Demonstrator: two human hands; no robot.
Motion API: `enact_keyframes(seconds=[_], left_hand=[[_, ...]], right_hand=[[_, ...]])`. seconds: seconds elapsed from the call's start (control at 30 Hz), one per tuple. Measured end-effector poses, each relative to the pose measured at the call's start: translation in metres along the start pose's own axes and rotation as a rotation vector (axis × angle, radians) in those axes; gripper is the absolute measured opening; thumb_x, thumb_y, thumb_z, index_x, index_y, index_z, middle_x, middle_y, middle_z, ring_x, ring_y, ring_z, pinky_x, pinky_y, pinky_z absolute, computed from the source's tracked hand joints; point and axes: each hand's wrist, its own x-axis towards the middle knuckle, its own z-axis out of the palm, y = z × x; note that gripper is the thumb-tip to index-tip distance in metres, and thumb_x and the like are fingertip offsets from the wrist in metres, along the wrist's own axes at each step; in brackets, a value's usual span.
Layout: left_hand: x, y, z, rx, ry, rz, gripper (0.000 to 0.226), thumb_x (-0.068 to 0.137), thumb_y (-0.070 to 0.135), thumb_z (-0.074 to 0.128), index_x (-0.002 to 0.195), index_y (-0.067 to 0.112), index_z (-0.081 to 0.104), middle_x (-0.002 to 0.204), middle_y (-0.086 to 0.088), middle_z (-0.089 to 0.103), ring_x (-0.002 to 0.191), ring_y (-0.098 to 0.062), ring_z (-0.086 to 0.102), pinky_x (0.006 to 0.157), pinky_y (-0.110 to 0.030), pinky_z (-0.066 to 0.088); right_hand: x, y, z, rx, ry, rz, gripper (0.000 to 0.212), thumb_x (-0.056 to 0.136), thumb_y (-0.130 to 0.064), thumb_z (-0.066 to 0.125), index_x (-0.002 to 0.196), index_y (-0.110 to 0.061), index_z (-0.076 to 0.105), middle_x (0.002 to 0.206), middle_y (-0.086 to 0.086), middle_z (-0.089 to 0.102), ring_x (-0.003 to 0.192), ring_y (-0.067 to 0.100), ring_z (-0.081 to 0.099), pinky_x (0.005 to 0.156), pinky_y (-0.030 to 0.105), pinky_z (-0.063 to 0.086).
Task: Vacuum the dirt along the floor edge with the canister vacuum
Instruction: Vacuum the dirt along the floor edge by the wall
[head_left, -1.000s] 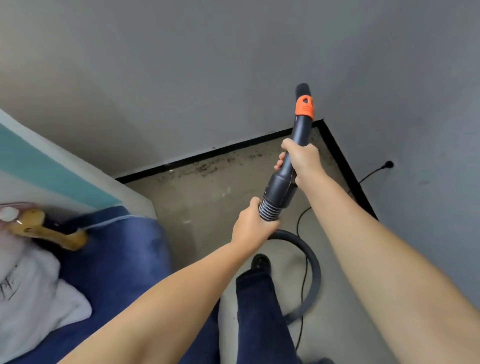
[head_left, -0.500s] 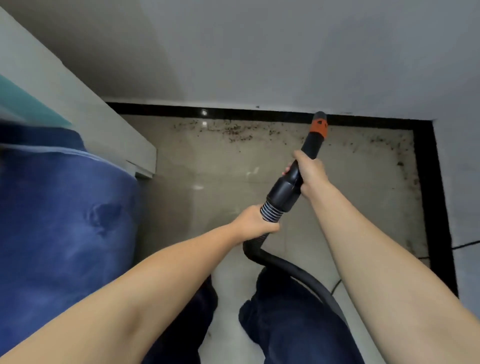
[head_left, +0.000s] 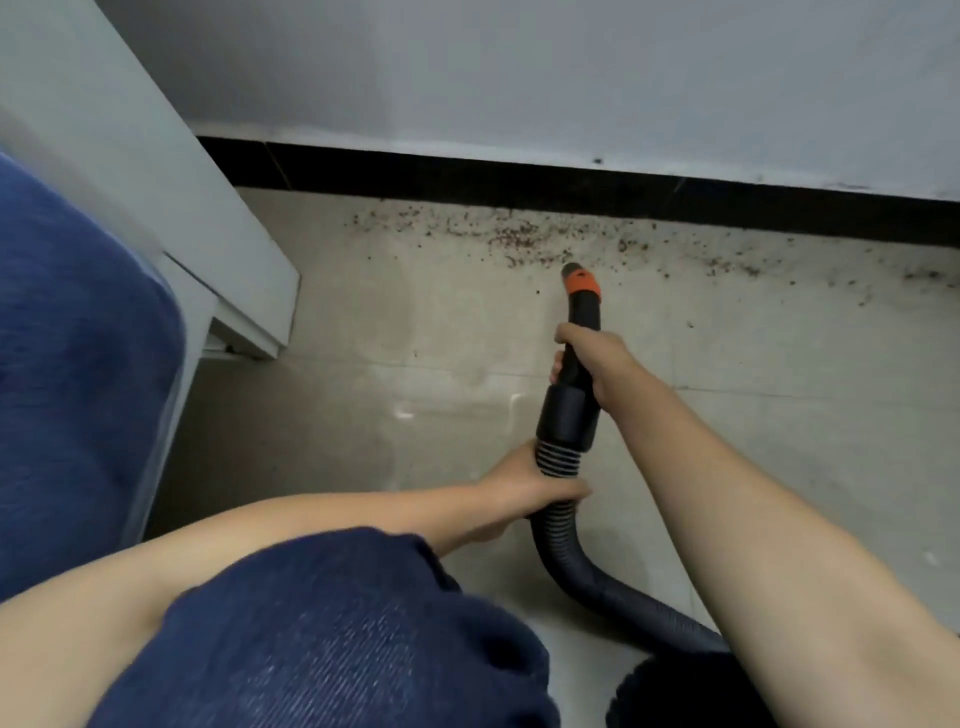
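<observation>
Dirt (head_left: 524, 236) lies in a speckled band along the floor (head_left: 415, 322) edge, just under the black baseboard (head_left: 467, 179), running from upper centre to the right side of the frame. A second ago the nozzle (head_left: 581, 283) was raised against the wall; now it has come down, and its orange-collared tip sits at the near edge of the thickest patch, at or just above the floor. The right hand (head_left: 592, 358) grips the wand just behind the collar, fingers wrapped round it; the left hand (head_left: 524, 493) grips the ribbed hose (head_left: 582, 577) below the cuff. The person has also crouched lower, a knee now filling the lower centre. Suction of the band seems about to begin; nearly all the specks remain.
</observation>
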Motion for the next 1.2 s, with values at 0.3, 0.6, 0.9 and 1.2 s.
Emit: enact_keyframes(seconds=[0.3, 0.6, 0.9, 1.2], left_hand=[[-0.009, -0.028, 0.002, -0.245, 0.046, -0.075, 0.017, 0.081, 0.019, 0.073, 0.091, 0.016, 0.058, 0.072, -0.002, 0.064, 0.068, -0.018, 0.062, 0.071, -0.034, 0.052], [-0.012, -0.049, -0.008, -0.314, 0.165, -0.187, 0.005, 0.079, 0.012, 0.066, 0.077, 0.013, 0.062, 0.063, -0.002, 0.065, 0.062, -0.018, 0.063, 0.068, -0.031, 0.052], [-0.013, -0.051, -0.028, -0.435, 0.318, -0.244, 0.008, 0.082, 0.012, 0.065, 0.085, 0.006, 0.061, 0.066, -0.007, 0.066, 0.060, -0.018, 0.063, 0.059, -0.026, 0.050], [-0.008, -0.046, -0.049, -0.505, 0.525, -0.212, 0.015, 0.085, 0.016, 0.066, 0.100, 0.016, 0.063, 0.088, -0.005, 0.071, 0.072, -0.012, 0.066, 0.067, -0.027, 0.053]], right_hand=[[0.000, 0.030, 0.015, -0.009, 0.027, 0.028, 0.014, 0.082, -0.002, 0.059, 0.092, -0.003, 0.049, 0.050, 0.008, 0.047, 0.035, 0.018, 0.045, 0.042, 0.027, 0.044], [0.001, 0.048, 0.047, -0.109, -0.021, -0.001, 0.014, 0.083, -0.005, 0.059, 0.091, -0.005, 0.047, 0.050, 0.009, 0.048, 0.037, 0.020, 0.045, 0.044, 0.028, 0.044], [0.009, 0.052, 0.101, -0.283, -0.172, -0.056, 0.013, 0.083, -0.008, 0.060, 0.088, -0.007, 0.048, 0.058, 0.010, 0.052, 0.042, 0.021, 0.048, 0.046, 0.029, 0.045], [0.014, 0.045, 0.146, -0.394, -0.263, -0.084, 0.016, 0.084, -0.010, 0.061, 0.094, -0.007, 0.049, 0.062, 0.010, 0.054, 0.044, 0.021, 0.050, 0.048, 0.029, 0.047]])
